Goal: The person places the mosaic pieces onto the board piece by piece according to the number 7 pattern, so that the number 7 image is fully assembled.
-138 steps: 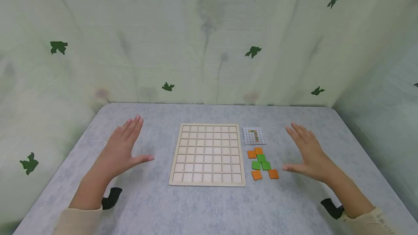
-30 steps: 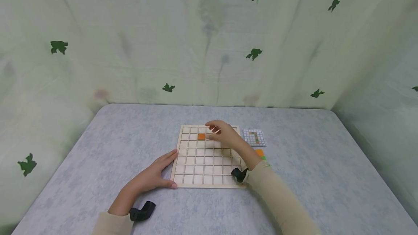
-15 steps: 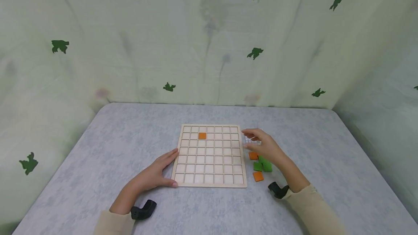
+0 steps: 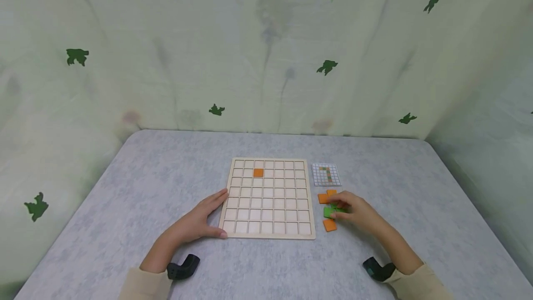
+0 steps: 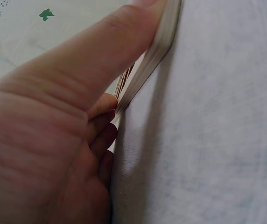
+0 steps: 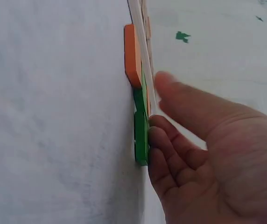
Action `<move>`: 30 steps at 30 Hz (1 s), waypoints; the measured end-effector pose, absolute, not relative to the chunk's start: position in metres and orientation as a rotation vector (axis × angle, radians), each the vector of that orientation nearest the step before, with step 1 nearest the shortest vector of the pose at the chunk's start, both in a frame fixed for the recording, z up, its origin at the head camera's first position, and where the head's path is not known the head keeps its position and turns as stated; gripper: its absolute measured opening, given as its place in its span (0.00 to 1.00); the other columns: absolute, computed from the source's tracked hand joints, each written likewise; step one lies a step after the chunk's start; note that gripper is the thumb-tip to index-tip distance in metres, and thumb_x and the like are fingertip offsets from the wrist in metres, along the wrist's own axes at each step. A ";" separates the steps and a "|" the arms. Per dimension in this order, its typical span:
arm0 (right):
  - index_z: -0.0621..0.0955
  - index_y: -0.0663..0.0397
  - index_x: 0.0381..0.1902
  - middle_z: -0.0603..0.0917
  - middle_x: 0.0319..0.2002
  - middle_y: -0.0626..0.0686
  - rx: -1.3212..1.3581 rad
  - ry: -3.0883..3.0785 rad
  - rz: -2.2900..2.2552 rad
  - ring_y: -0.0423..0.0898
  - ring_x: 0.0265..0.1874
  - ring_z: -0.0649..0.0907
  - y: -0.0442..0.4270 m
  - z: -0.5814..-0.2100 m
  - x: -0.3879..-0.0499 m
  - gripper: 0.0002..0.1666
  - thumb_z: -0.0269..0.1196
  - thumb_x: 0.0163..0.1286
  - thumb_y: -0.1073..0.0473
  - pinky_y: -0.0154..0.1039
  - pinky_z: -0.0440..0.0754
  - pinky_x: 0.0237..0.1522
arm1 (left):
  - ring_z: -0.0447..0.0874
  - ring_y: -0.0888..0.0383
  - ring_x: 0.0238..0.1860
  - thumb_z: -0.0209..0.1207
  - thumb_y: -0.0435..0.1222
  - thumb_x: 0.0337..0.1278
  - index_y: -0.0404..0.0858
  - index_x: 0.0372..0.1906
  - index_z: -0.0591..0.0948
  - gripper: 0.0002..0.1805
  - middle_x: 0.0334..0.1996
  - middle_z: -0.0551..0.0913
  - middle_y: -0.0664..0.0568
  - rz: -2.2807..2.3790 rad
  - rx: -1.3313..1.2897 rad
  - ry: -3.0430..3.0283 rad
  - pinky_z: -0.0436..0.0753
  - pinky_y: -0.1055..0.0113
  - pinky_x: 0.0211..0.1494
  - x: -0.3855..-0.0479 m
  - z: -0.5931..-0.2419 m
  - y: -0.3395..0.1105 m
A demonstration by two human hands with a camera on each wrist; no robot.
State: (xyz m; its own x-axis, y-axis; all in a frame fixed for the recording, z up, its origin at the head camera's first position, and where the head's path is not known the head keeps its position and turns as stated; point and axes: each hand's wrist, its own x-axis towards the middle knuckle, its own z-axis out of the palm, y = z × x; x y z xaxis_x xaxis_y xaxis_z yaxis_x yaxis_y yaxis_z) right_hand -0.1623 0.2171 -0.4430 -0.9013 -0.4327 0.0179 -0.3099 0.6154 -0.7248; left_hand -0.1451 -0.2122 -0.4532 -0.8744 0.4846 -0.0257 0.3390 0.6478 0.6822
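Observation:
A pale wooden grid board [image 4: 267, 192] lies on the table with one orange tile [image 4: 258, 172] in its second row from the back. The left hand [image 4: 193, 221] rests against the board's left side, thumb at the near corner; the left wrist view shows its thumb on the board's edge [image 5: 147, 70]. Beside the board's right side, the right hand [image 4: 358, 214] is over the green tiles [image 4: 328, 212], partly hiding them. In the right wrist view its fingertips are at a green tile [image 6: 142, 140], thumb held apart, nothing visibly gripped.
A small printed grid card [image 4: 326, 174] lies to the right of the board's far part. Orange tiles [image 4: 323, 198] lie between the card and the green ones, and another orange tile [image 4: 330, 225] lies nearer the front. A leaf-patterned cloth [image 4: 266, 59] hangs behind the table.
The right hand has gone from above the board, past the card, to the loose tiles. One orange tile now sits on the board. The left hand came in from the left and has since stayed still.

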 end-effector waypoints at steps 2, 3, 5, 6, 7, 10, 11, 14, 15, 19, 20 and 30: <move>0.79 0.54 0.45 0.76 0.39 0.47 -0.642 2.677 -1.135 0.44 0.36 0.74 0.217 -0.445 -0.161 0.18 0.66 0.56 0.57 0.38 0.74 0.40 | 0.44 0.44 0.67 0.68 0.57 0.28 0.35 0.69 0.53 0.60 0.69 0.48 0.45 1.035 0.675 2.661 0.51 0.46 0.63 -0.145 -0.453 -0.212; 0.79 0.53 0.44 0.75 0.38 0.47 -0.654 2.680 -1.130 0.43 0.36 0.74 0.217 -0.446 -0.160 0.17 0.66 0.56 0.57 0.38 0.74 0.40 | 0.44 0.43 0.67 0.68 0.57 0.28 0.35 0.69 0.53 0.60 0.69 0.48 0.45 1.035 0.675 2.661 0.51 0.46 0.63 -0.146 -0.453 -0.212; 0.80 0.51 0.42 0.75 0.37 0.46 -0.667 2.696 -1.119 0.43 0.35 0.74 0.216 -0.447 -0.160 0.14 0.65 0.56 0.57 0.37 0.74 0.39 | 0.44 0.43 0.67 0.68 0.57 0.28 0.35 0.69 0.53 0.60 0.69 0.49 0.44 1.037 0.672 2.661 0.51 0.46 0.63 -0.146 -0.453 -0.212; 0.80 0.50 0.41 0.74 0.37 0.45 -0.670 2.704 -1.112 0.42 0.35 0.73 0.216 -0.448 -0.160 0.13 0.65 0.57 0.57 0.37 0.74 0.38 | 0.44 0.43 0.67 0.68 0.57 0.28 0.35 0.69 0.53 0.60 0.69 0.49 0.44 1.038 0.672 2.661 0.52 0.46 0.63 -0.146 -0.453 -0.212; 0.80 0.50 0.40 0.74 0.36 0.45 -0.667 2.711 -1.106 0.42 0.34 0.73 0.215 -0.448 -0.161 0.12 0.64 0.57 0.57 0.36 0.74 0.37 | 0.44 0.43 0.67 0.68 0.57 0.28 0.35 0.69 0.53 0.60 0.69 0.49 0.44 1.038 0.671 2.661 0.52 0.46 0.63 -0.146 -0.453 -0.212; 0.81 0.49 0.39 0.74 0.35 0.44 -0.665 2.737 -1.063 0.41 0.33 0.73 0.214 -0.448 -0.161 0.10 0.64 0.58 0.57 0.35 0.74 0.35 | 0.44 0.43 0.67 0.68 0.57 0.28 0.35 0.69 0.53 0.60 0.69 0.48 0.44 1.046 0.675 2.657 0.51 0.46 0.63 -0.146 -0.452 -0.212; 0.81 0.49 0.39 0.73 0.36 0.45 -0.672 2.738 -1.047 0.41 0.33 0.72 0.214 -0.447 -0.161 0.10 0.64 0.58 0.58 0.35 0.74 0.35 | 0.44 0.43 0.67 0.68 0.57 0.28 0.35 0.69 0.53 0.60 0.69 0.48 0.45 1.049 0.676 2.655 0.51 0.46 0.63 -0.146 -0.452 -0.212; 0.81 0.49 0.40 0.73 0.36 0.45 -0.683 2.744 -0.995 0.41 0.34 0.72 0.214 -0.445 -0.160 0.11 0.65 0.57 0.59 0.36 0.74 0.37 | 0.43 0.44 0.67 0.68 0.57 0.28 0.35 0.69 0.53 0.60 0.69 0.48 0.45 1.061 0.681 2.650 0.51 0.46 0.63 -0.146 -0.453 -0.212; 0.81 0.49 0.40 0.73 0.37 0.45 -0.686 2.743 -0.984 0.41 0.35 0.72 0.214 -0.444 -0.159 0.12 0.65 0.56 0.59 0.36 0.73 0.37 | 0.43 0.44 0.67 0.68 0.57 0.28 0.35 0.69 0.53 0.60 0.69 0.48 0.45 1.063 0.681 2.649 0.51 0.46 0.63 -0.145 -0.453 -0.212; 0.80 0.50 0.41 0.72 0.38 0.46 -0.709 2.741 -0.965 0.42 0.35 0.71 0.214 -0.443 -0.159 0.15 0.67 0.54 0.56 0.37 0.73 0.38 | 0.43 0.44 0.67 0.67 0.57 0.28 0.36 0.69 0.53 0.60 0.69 0.48 0.46 1.066 0.677 2.648 0.51 0.46 0.63 -0.145 -0.454 -0.213; 0.80 0.51 0.41 0.72 0.38 0.46 -0.720 2.743 -0.960 0.42 0.35 0.71 0.214 -0.444 -0.159 0.15 0.67 0.54 0.56 0.36 0.73 0.38 | 0.43 0.44 0.67 0.68 0.57 0.28 0.36 0.69 0.53 0.60 0.69 0.48 0.46 1.066 0.674 2.647 0.51 0.46 0.63 -0.145 -0.454 -0.213; 0.78 0.53 0.42 0.75 0.38 0.46 -0.696 2.738 -1.009 0.42 0.36 0.74 0.204 -0.431 -0.163 0.14 0.64 0.58 0.58 0.38 0.75 0.37 | 0.43 0.44 0.67 0.68 0.57 0.28 0.36 0.69 0.53 0.60 0.69 0.48 0.46 1.062 0.655 2.644 0.50 0.46 0.63 -0.145 -0.454 -0.212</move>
